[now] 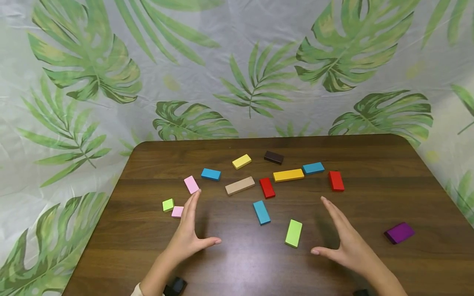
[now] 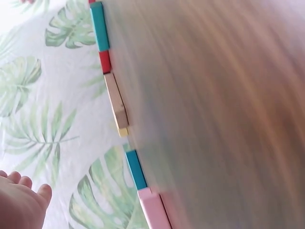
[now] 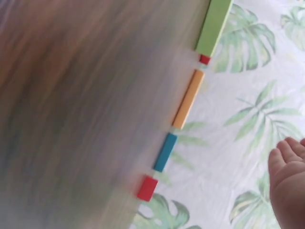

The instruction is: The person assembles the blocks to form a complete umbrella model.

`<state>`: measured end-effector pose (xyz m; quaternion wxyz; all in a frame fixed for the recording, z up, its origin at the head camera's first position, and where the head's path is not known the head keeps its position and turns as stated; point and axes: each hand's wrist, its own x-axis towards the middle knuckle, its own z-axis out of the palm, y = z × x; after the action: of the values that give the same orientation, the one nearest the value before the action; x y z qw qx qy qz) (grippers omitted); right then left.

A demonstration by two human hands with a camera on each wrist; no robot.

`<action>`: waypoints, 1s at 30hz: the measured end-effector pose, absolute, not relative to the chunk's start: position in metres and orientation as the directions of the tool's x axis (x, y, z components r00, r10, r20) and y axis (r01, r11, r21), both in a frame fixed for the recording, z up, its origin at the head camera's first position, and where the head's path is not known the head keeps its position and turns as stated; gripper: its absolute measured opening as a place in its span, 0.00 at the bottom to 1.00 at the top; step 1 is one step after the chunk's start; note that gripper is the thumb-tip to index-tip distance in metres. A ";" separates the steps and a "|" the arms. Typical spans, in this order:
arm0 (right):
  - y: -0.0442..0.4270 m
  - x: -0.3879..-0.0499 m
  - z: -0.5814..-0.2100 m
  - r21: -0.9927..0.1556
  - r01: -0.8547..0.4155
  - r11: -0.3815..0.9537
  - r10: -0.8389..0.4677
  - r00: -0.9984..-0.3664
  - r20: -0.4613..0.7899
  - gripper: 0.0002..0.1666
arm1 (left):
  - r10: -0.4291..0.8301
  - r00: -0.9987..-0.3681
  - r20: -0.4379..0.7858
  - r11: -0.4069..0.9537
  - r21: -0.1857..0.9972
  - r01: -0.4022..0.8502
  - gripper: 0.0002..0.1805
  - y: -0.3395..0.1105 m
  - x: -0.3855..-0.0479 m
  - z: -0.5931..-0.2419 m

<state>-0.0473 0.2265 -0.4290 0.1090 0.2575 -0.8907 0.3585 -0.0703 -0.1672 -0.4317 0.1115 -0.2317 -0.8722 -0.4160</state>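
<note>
Both hands hover over a brown table with spread thumbs and nothing held. My left hand (image 1: 188, 236) is nearest two pink blocks (image 1: 191, 184), one partly hidden behind its fingers, and a small lime block (image 1: 168, 205). My right hand (image 1: 346, 242) is nearest a lime green block (image 1: 293, 233) on its left. Between the hands lie a light blue block (image 1: 261, 212), a red block (image 1: 267, 188) and a tan block (image 1: 240, 186). Part of the left hand (image 2: 24, 205) shows in the left wrist view, and part of the right hand (image 3: 288, 186) in the right wrist view.
Toward the back lie a yellow block (image 1: 242, 161), a dark brown block (image 1: 274, 157), an orange-yellow block (image 1: 288, 175) and blue blocks (image 1: 211, 174). Another red block (image 1: 336, 181) and a purple block (image 1: 399, 233) are on the right. A leaf-print cloth (image 1: 259, 24) hangs behind the table (image 1: 148, 156).
</note>
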 end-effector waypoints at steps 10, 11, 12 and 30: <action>0.210 -0.046 -0.430 -0.655 -0.504 0.563 -0.356 -0.863 0.358 0.68 | 0.295 -0.888 0.354 0.455 0.765 0.456 0.64 -0.143 -0.063 -0.417; 0.208 -0.046 -0.430 -0.666 -0.497 0.556 -0.350 -0.867 0.355 0.68 | 0.300 -0.888 0.348 0.451 0.769 0.453 0.64 -0.142 -0.063 -0.418; 0.207 -0.046 -0.431 -0.677 -0.491 0.548 -0.346 -0.870 0.351 0.67 | 0.306 -0.888 0.343 0.449 0.770 0.452 0.64 -0.140 -0.064 -0.420; 0.208 -0.052 -0.471 -0.747 -0.421 0.514 -0.349 -0.899 0.266 0.57 | 0.341 -0.903 0.261 0.419 0.818 0.394 0.58 -0.121 -0.080 -0.463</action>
<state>-0.0518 0.2077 -0.4708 0.0408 0.2215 -0.8691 0.4403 -0.0799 -0.1211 -0.4625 0.0272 -0.2182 -0.8419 -0.4928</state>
